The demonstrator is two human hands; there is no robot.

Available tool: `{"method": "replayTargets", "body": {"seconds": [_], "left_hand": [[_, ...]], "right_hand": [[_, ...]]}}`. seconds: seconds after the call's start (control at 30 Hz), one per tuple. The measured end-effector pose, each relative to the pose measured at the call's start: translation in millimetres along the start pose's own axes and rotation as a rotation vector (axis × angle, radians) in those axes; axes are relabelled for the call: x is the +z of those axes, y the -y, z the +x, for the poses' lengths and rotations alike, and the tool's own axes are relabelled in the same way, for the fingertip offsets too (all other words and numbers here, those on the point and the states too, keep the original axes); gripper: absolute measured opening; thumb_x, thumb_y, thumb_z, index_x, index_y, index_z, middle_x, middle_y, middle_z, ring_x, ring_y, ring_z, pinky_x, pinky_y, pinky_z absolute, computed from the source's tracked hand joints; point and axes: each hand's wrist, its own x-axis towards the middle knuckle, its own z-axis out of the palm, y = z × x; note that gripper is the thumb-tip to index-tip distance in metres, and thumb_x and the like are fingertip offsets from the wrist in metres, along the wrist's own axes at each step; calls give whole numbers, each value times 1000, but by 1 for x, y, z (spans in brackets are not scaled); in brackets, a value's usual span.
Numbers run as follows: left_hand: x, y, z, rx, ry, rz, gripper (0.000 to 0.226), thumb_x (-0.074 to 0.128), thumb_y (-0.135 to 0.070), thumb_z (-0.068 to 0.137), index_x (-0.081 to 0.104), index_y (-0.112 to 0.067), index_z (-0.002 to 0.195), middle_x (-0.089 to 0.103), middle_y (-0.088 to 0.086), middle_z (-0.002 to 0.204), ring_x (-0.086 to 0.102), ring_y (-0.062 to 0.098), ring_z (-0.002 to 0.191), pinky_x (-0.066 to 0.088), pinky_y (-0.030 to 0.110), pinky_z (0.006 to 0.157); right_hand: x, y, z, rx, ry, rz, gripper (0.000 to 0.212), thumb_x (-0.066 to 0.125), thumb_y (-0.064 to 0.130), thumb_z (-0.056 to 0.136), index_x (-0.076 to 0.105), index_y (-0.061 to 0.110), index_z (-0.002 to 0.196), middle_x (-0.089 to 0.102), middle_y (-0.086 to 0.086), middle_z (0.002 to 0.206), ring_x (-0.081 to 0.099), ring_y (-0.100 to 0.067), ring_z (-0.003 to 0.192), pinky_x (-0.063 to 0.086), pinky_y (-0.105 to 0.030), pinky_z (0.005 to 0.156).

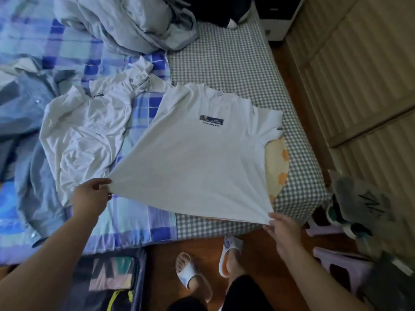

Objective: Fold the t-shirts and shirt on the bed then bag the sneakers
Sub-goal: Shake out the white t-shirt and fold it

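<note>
Both hands, left and right, apparently pinch the white t-shirt's hem corners, collar pointing away across the bed.

1 head cam – looks down, bed near

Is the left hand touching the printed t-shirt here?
Touching. The head view shows the left hand pinching the hem corner of the printed t-shirt, the cloth pulled taut from its fingers.
</note>
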Motion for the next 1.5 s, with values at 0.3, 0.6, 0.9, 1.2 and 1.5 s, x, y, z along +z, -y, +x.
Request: {"method": "replayTargets", "body": {"seconds": [0.3, 0.6, 0.9, 1.2, 1.5], "left_hand": [[22, 60, -48, -152, 406, 888, 22, 54, -11, 93, 70, -9, 108, 65, 15, 127, 61, 28, 118, 46, 30, 94], [251, -4, -201, -298, 726, 228, 10, 63, -8, 94, 71, -14, 97, 68, 8, 77, 64, 24, 68, 50, 34, 63], [452, -59, -275, -182, 259, 178, 21, 68, -19, 92, 64, -39, 88, 70, -14, 85, 66, 3, 78, 52, 31, 73], [616, -148, -181, 528, 29, 647, 29, 63, -32, 88, 58, -21, 114, 56, 1, 114, 51, 28, 108, 42, 42, 93], [571, -103, -228, 744, 64, 365, 9, 68, -16, 91, 71, -15, 100, 64, 3, 118, 58, 28, 119, 45, 42, 98]], "right_hand": [[-26, -11, 14, 53, 358, -1133, 19, 56, 16, 95, 60, 24, 78, 60, 0, 91, 56, -16, 81, 51, -25, 85], [-52, 193, 189, -157, 215, -1164, 22, 53, 23, 94, 71, 10, 91, 69, -18, 103, 67, -35, 95, 58, -44, 89], [78, 318, 357, -566, 435, -1204, 48, 53, 22, 100, 43, 21, 147, 51, -9, 135, 63, -22, 90, 50, -28, 60], [105, 305, 437, -764, 540, -1187, 36, 60, 39, 97, 48, 19, 69, 52, -3, 79, 52, -23, 70, 35, -31, 56], [12, 299, 432, -87, 727, -500, 20, 61, 17, 99, 66, -1, 108, 76, -10, 105, 74, -22, 92, 60, -36, 70]]}}
